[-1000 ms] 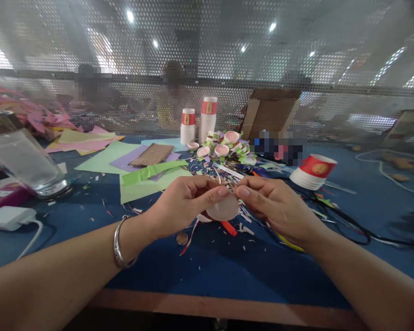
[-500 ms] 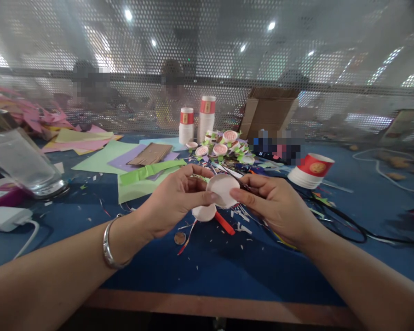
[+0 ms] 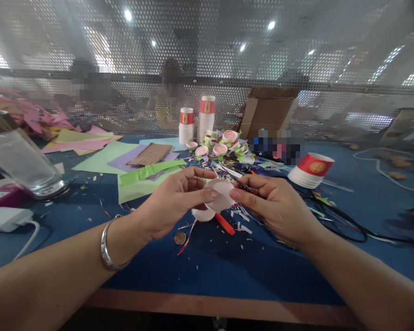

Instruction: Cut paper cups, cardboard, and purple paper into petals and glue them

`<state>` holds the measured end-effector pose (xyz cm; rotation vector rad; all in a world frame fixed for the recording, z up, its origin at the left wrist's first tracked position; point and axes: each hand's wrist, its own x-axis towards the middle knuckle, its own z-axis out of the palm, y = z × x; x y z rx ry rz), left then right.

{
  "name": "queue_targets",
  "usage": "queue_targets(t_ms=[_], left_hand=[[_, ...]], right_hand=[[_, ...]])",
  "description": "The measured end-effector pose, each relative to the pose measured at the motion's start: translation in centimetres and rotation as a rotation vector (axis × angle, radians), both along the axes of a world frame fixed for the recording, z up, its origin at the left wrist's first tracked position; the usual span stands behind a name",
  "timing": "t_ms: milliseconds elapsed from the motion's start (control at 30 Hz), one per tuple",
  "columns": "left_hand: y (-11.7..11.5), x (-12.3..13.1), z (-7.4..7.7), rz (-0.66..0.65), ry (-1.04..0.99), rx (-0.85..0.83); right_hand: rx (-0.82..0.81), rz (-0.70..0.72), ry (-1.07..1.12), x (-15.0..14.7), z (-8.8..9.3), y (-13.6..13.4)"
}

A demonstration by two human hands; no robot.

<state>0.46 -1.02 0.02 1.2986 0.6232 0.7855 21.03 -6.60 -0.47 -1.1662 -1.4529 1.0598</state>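
Note:
A small round white paper disc [image 3: 221, 196] is held up over the blue table between both hands. My left hand [image 3: 179, 195] is closed on its left side, the thumb across its face. On the right edge the thumb of my right hand [image 3: 278, 204] presses. Dark slender blades, apparently scissors [image 3: 233, 173], stick out from the right fingers; their handles are mostly hidden. Below the held disc lies another white disc [image 3: 203, 214], partly covered. Beside it are an orange-red stick-like piece [image 3: 225, 224] and a small round brownish piece [image 3: 180, 238].
Behind the hands sits a pile of round paper pieces with green bits [image 3: 229, 147], and stacked paper cups [image 3: 207, 119]. Coloured paper [image 3: 96, 158] and a glass [image 3: 27, 161] are left. A tilted cup stack [image 3: 312, 170] and black cable [image 3: 352, 230] are right.
The held disc has tilted and shifted slightly down and to the left, now looking narrower. Both hands keep nearly the same place and grip.

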Motion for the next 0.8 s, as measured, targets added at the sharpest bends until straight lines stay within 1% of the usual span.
queue_targets(t_ms=[67,133,233,333,433,533,667,800], left_hand=[[-0.1,0.0,0.0,-0.033,0.037,-0.062],[-0.2,0.0,0.0,-0.044,0.050,-0.084],[0.0,0.0,0.1,-0.019,0.046,-0.052],[0.2,-0.1,0.2,0.007,0.052,0.004],[0.3,-0.1,0.3,0.030,0.114,0.103],[0.5,-0.3,0.3,0.085,0.206,0.257],[0.7,-0.7,0.4,0.160,0.336,0.479],[0.6,-1.0,0.8,0.191,0.436,0.619]], right_hand=[[0.006,-0.013,-0.001,-0.1,0.1,0.0],[0.009,-0.013,-0.017,-0.1,0.1,-0.1],[0.037,-0.010,-0.086,0.1,0.2,-0.1],[0.117,-0.063,-0.222,0.3,0.4,-0.3],[0.182,-0.140,-0.438,0.6,0.8,-0.4],[0.190,-0.189,-0.616,0.8,0.9,-0.4],[0.209,-0.198,-0.725,0.9,0.8,-0.3],[0.233,-0.189,-0.763,0.8,0.7,-0.4]])
